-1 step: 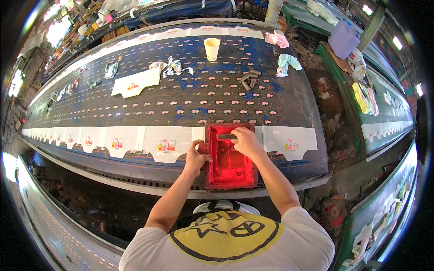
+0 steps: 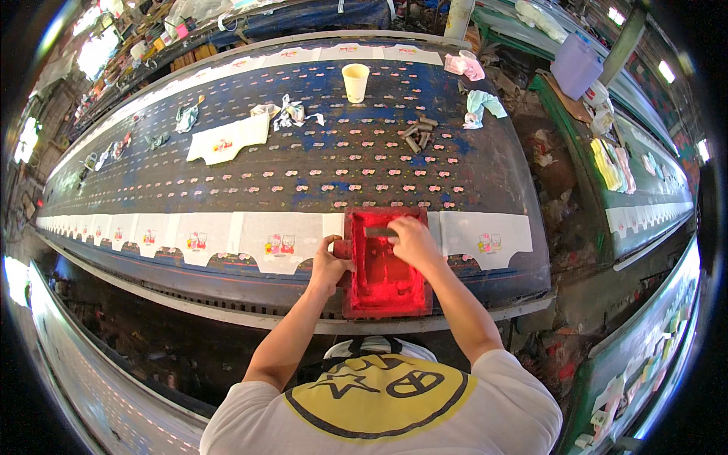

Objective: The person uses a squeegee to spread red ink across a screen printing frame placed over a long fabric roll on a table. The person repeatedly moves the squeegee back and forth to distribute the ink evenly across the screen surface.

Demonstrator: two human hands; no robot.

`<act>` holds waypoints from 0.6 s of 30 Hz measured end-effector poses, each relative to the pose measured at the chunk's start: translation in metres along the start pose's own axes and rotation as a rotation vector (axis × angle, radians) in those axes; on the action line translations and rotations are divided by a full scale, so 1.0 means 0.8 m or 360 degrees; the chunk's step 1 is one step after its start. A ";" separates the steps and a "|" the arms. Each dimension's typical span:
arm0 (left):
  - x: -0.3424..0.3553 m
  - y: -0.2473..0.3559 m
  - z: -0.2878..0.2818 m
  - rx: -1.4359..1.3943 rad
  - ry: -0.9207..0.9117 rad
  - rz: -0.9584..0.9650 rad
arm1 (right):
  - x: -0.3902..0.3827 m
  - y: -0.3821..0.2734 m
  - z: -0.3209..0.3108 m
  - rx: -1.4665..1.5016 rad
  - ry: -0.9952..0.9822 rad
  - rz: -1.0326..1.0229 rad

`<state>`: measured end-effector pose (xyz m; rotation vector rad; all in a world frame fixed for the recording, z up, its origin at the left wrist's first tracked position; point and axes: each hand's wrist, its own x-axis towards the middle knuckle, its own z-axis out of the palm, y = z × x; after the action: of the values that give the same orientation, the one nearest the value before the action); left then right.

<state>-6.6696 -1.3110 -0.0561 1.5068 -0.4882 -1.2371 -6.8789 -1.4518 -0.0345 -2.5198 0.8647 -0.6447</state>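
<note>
A red screen-printing frame [image 2: 387, 310] lies flat over the row of white cut fabric pieces at the table's near edge. Wet-looking red ink coats its inside walls and mesh. My left hand [image 2: 328, 267] grips a block on the frame's left side, fingers bent round it. In my right hand [image 2: 417, 241] is a small dark squeegee [image 2: 378, 232], held across the upper part of the mesh inside the frame. Printed fabric pieces [image 2: 284, 227] with cartoon figures lie to the left, and another printed piece [image 2: 485, 231] lies right of the frame. The frame hides the fabric under it.
The long dark printing table [image 2: 303, 155] carries rows of small prints. On it stand or lie a pale cup [image 2: 355, 83], several dark short cylinders [image 2: 417, 138], a loose printed piece [image 2: 227, 139] and crumpled rags [image 2: 292, 114]. Beyond its right end is a purple jerrycan [image 2: 578, 64].
My right hand and the squeegee have shifted very slightly toward me within the frame. My left hand and the frame show no visible movement.
</note>
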 end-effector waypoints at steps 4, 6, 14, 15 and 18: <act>-0.008 0.010 0.007 0.0072 0.0091 0.0081 | -0.099 -0.049 0.001 -0.0027 0.0020 -0.0074; -0.003 0.015 0.008 0.0191 0.0117 0.0139 | -0.117 -0.066 -0.007 -0.0023 0.0015 -0.0122; -0.010 0.014 0.051 0.0122 0.0084 0.0237 | -0.124 -0.051 -0.063 0.0082 0.0008 -0.0037; -0.014 0.023 0.071 0.0085 0.0053 0.0216 | -0.129 -0.041 -0.076 0.0060 -0.0004 -0.0021; -0.014 0.018 0.133 0.0110 -0.0001 0.0229 | -0.155 0.000 -0.112 0.0040 0.0024 0.0013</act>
<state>-6.7628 -1.3565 -0.0258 1.5021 -0.6341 -1.1185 -7.0142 -1.3908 0.0020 -2.4911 0.8667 -0.6688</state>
